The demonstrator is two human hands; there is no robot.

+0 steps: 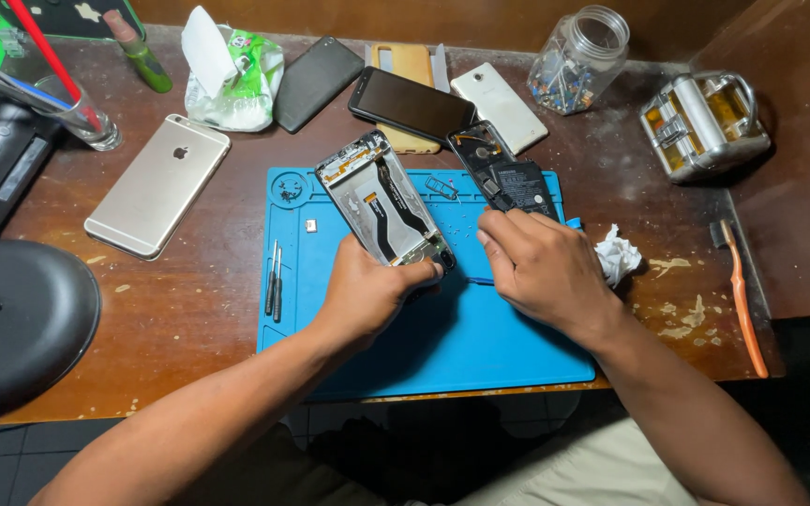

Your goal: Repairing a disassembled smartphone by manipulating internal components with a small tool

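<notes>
My left hand (367, 290) grips the near end of an opened phone frame (382, 197), its inner parts and black flex cable facing up, over a blue work mat (442, 337). My right hand (546, 267) rests on the mat just right of it, fingers curled, fingertips touching the near edge of a removed black back cover (503, 173) that lies tilted on the mat's far right. A small metal tray piece (441, 187) and tiny screws lie on the mat between frame and cover. Whether the right fingers pinch anything is hidden.
Two thin screwdrivers (274, 279) lie at the mat's left edge. A gold phone (157, 185) lies face down at left. Several phones (410, 101), a wipes packet (236, 80), a glass jar (581, 58), a metal box (703, 122), a crumpled tissue (617, 255) and an orange toothbrush (742, 300) surround the mat.
</notes>
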